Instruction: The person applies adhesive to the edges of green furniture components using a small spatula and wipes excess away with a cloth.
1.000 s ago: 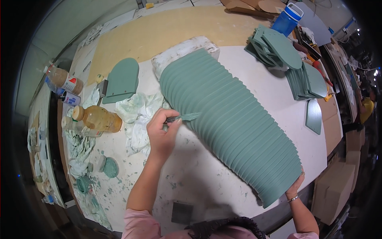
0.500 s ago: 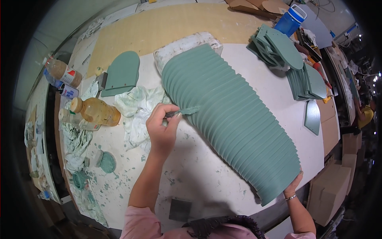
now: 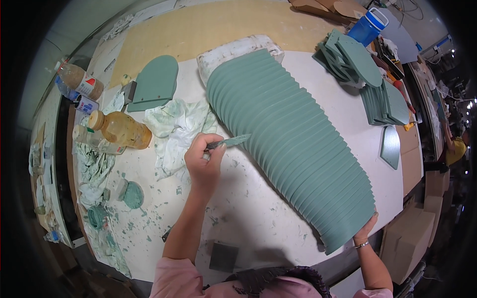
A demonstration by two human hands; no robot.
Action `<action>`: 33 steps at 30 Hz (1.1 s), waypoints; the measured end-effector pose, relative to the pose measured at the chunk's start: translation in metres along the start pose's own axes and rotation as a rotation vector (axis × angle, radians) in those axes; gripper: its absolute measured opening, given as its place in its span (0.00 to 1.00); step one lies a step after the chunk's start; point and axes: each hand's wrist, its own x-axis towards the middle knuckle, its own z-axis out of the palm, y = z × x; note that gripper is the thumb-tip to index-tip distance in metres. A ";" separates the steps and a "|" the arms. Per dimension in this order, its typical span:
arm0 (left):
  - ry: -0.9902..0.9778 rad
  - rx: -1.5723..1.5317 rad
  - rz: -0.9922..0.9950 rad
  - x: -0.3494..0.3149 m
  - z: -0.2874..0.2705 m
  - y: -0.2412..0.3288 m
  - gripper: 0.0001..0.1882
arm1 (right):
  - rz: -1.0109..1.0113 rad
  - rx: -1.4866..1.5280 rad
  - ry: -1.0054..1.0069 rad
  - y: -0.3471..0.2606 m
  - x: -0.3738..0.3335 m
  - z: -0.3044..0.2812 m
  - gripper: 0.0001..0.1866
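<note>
A long, slanting row of overlapping green panels [image 3: 293,149] with rounded ends lies across the table. Its far end leans on a white, stained block [image 3: 241,47]. My left hand [image 3: 204,159] pinches a thin, flat tool smeared with green [image 3: 231,143], too coated to tell if it is a brush or a spatula. The tool's tip meets the panels' left edges. My right hand [image 3: 366,231] grips the near right end of the row, its fingers partly hidden. Beyond my left hand lies a crumpled white cloth [image 3: 181,131] with green stains.
At left stand a bottle of amber liquid [image 3: 126,131], a brown-filled bottle [image 3: 82,82] and a round green-coated dish [image 3: 133,194]. More green panels [image 3: 155,82] lie beyond the cloth. Stacked panels [image 3: 355,59] and a blue jug [image 3: 367,27] occupy the far right. A dark square block [image 3: 223,257] sits near me.
My left hand and the tool have shifted slightly nearer to me along the panel edges. My right hand keeps its place. The whole view has moved a little.
</note>
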 end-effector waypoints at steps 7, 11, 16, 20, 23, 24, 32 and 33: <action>0.005 -0.001 -0.008 -0.003 0.003 0.000 0.06 | -0.005 -0.034 -0.028 0.015 0.002 -0.015 0.28; -0.009 -0.016 -0.015 -0.004 0.003 -0.002 0.06 | 0.038 0.036 0.016 0.015 0.001 -0.013 0.28; 0.026 -0.026 -0.066 -0.005 -0.001 0.000 0.06 | -0.022 -0.089 0.013 0.010 0.002 -0.008 0.27; -0.027 -0.027 -0.014 -0.004 0.001 0.000 0.07 | -0.079 -0.176 0.032 0.005 0.002 -0.005 0.19; -0.040 0.019 -0.014 -0.004 -0.006 0.006 0.06 | -0.082 -0.217 0.047 0.006 0.002 -0.003 0.15; -0.026 0.022 -0.046 -0.004 -0.006 0.006 0.05 | -0.075 -0.224 0.054 0.007 0.002 -0.004 0.13; -0.075 0.003 0.010 0.004 -0.003 0.014 0.06 | -0.016 -0.129 0.052 0.002 0.003 -0.003 0.16; -0.070 0.016 0.035 0.006 -0.002 0.016 0.05 | -0.050 -0.201 0.031 0.004 0.003 -0.005 0.19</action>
